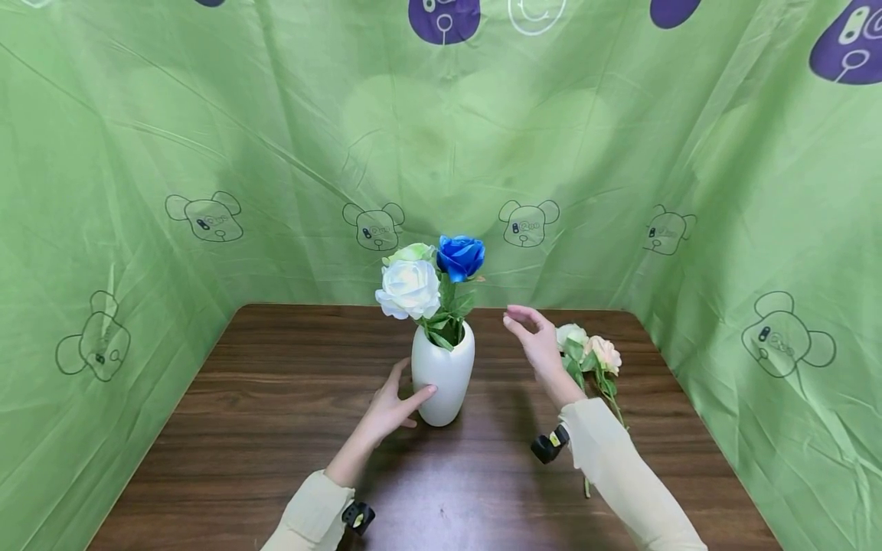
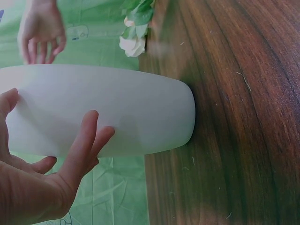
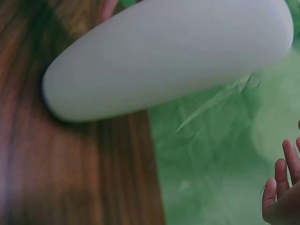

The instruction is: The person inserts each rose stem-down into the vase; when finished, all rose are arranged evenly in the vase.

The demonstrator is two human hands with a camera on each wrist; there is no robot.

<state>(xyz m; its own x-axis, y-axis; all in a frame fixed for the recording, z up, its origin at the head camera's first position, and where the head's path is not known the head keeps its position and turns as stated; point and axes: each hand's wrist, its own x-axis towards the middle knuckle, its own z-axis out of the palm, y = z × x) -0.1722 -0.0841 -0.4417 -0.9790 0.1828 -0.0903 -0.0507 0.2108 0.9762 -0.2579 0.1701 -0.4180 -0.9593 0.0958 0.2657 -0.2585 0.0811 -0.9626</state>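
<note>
A white vase (image 1: 443, 379) stands upright on the table, holding a white rose (image 1: 408, 289), a blue rose (image 1: 461, 258) and a pale green bloom (image 1: 416, 252) behind the white one. My left hand (image 1: 387, 409) grips the vase's left side, thumb on the front and fingers reaching round it; in the left wrist view, fingertips of the left hand (image 2: 56, 173) rest on the vase (image 2: 117, 108). My right hand (image 1: 540, 344), fingers loosely bent and holding nothing, is in the air right of the vase. The right wrist view shows the right hand (image 3: 286, 197) apart from the vase (image 3: 164, 61).
On the brown wooden table (image 1: 276, 398), right of the vase and partly behind my right arm, lie a peach rose (image 1: 605, 355) and a cream rose (image 1: 571, 335) with green leaves and stems. Green printed cloth (image 1: 441, 138) hangs along the back and both sides.
</note>
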